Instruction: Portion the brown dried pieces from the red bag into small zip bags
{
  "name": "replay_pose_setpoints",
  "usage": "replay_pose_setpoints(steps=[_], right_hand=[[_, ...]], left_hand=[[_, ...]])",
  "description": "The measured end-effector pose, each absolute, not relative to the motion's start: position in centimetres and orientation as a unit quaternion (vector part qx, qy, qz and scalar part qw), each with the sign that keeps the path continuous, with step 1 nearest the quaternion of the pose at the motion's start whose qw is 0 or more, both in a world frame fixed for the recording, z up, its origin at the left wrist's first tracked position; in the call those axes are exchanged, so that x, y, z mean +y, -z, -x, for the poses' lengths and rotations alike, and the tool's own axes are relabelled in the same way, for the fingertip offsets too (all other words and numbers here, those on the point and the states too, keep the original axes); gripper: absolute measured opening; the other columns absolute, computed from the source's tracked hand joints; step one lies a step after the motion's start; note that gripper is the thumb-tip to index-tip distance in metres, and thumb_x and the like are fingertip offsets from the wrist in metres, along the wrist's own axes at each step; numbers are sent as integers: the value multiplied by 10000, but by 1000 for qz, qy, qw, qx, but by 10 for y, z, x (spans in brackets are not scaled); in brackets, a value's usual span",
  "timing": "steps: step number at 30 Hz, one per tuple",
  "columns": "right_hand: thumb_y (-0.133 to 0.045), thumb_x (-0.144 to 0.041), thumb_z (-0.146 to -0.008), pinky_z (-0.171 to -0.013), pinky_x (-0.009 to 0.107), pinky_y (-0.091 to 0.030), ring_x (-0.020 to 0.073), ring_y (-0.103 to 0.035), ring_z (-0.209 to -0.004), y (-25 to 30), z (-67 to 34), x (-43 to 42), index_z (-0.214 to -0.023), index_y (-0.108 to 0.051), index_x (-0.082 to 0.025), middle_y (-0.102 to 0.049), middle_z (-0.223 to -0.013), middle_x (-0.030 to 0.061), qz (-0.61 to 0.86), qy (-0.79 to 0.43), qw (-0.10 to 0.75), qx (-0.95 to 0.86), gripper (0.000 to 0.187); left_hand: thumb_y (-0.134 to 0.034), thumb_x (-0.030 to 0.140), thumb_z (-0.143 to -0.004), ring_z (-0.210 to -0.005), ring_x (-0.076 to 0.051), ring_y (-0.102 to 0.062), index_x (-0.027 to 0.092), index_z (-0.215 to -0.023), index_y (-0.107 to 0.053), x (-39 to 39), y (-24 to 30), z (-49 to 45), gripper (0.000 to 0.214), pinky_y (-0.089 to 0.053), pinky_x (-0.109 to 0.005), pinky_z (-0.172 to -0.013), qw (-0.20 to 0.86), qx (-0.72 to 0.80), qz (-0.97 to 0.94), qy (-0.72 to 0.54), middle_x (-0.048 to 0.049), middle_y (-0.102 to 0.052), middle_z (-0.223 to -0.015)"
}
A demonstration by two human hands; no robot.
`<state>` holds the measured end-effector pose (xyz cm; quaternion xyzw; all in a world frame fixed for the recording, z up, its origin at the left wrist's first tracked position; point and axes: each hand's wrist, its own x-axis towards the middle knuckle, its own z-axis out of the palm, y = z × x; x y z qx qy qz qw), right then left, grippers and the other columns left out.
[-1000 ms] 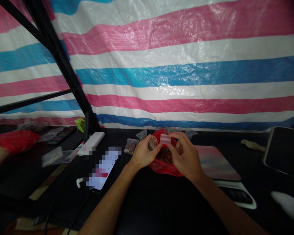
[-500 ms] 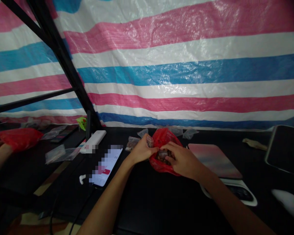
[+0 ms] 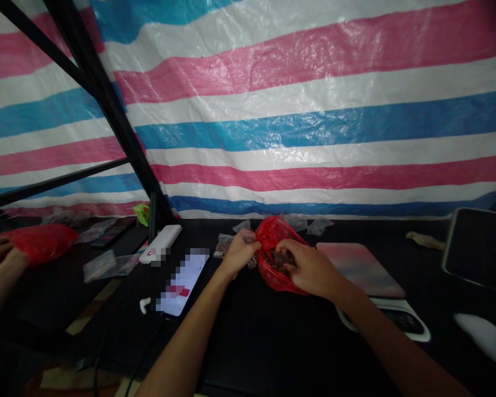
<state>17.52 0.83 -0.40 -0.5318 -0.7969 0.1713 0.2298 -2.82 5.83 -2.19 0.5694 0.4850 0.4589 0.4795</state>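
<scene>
A red plastic bag (image 3: 279, 278) stands with its mouth open on the black table, and small brownish pieces (image 3: 281, 260) show inside. My right hand (image 3: 310, 267) reaches into the mouth with bent fingers closed among the pieces; what they pinch is too small to make out. At the bag's left edge, my left hand (image 3: 242, 253) is closed on a small clear plastic bag (image 3: 252, 262), part of which shows below the fingers. Just left of that hand lies another filled clear zip bag (image 3: 223, 245).
Left of my arm lie a lit phone (image 3: 185, 282), a white power bank (image 3: 162, 242) and a white earbud (image 3: 144, 305). To the right are a pink notebook-like case (image 3: 361, 267), another phone, a white mouse (image 3: 483, 337) and a dark-screened tablet (image 3: 477, 251). Another person's hand (image 3: 0, 251) touches a red bag at far left.
The view has shifted slightly. My left hand has drawn a little away from the red bag's mouth. My right hand's fingers still work inside it.
</scene>
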Motion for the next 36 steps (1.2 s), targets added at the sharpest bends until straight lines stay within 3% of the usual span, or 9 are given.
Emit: replay_pose_setpoints(steps=[4,7,12,16,21,25,28,32,36], right_hand=[[-620,-107,-803,-787,321,-426,231,-698,-976,8,-174,12,-1068,-622,-272,-762,-1058,5,549,-213,248,-769,312],[-595,-104,-819,-798,331,-445,224,-698,-968,12,-175,16,-1099,-607,-269,-762,-1080,14,541,-236,288,-755,326],[-562,-162,-869,-710,325,-488,174,-672,-746,12,-176,18,-1163,-564,-270,-718,-1116,18,504,-261,387,-727,313],[-571,-193,-907,-726,351,-520,170,-652,-722,4,-171,11,-1199,-570,-271,-681,-1132,29,483,-185,417,-747,302],[-485,-164,-985,-900,372,-537,228,-660,-1112,-3,-165,3,-1251,-623,-310,-614,-1314,49,444,-44,405,-798,333],[-460,-205,-1030,-951,351,-535,222,-627,-1211,-4,-166,2,-1309,-618,-332,-600,-1344,42,440,1,425,-791,345],[-500,-267,-1030,-948,359,-537,230,-641,-1174,-4,-167,3,-1330,-604,-326,-605,-1329,52,453,-5,433,-779,323],[-505,-336,-1031,-890,367,-537,226,-678,-999,-6,-172,4,-1326,-588,-280,-643,-1247,68,480,-24,451,-752,312],[-485,-337,-1020,-768,343,-513,214,-673,-845,-13,-180,4,-1162,-646,-242,-685,-1031,53,490,-18,428,-759,234]], left_hand=[[-623,77,-662,-593,-101,-473,204,-799,-508,60,24,30,219,-349,-220,-568,389,508,-590,-493,63,-525,-657],[-617,95,-726,-619,-114,-481,213,-808,-497,59,22,31,188,-349,-233,-595,272,505,-644,-506,55,-526,-681],[-595,132,-824,-742,-148,-551,212,-849,-548,53,19,28,96,-410,-261,-692,206,453,-719,-485,12,-588,-801],[-631,160,-838,-772,-160,-573,211,-887,-578,46,20,23,88,-434,-265,-702,229,421,-761,-437,0,-619,-844],[-690,276,-870,-791,-162,-591,207,-945,-605,40,23,14,132,-461,-266,-720,281,399,-753,-441,-4,-642,-882],[-683,320,-900,-804,-154,-597,192,-974,-614,38,20,8,163,-477,-264,-750,329,374,-725,-476,-13,-650,-913],[-683,319,-905,-835,-156,-607,190,-1015,-612,38,20,7,184,-483,-271,-791,366,344,-711,-491,-17,-661,-940],[-672,284,-898,-708,-119,-518,202,-907,-537,42,23,8,159,-432,-239,-692,368,356,-690,-512,29,-560,-798],[-670,172,-834,-672,-103,-458,227,-918,-446,45,24,11,245,-396,-221,-666,335,381,-660,-554,56,-463,-778]])
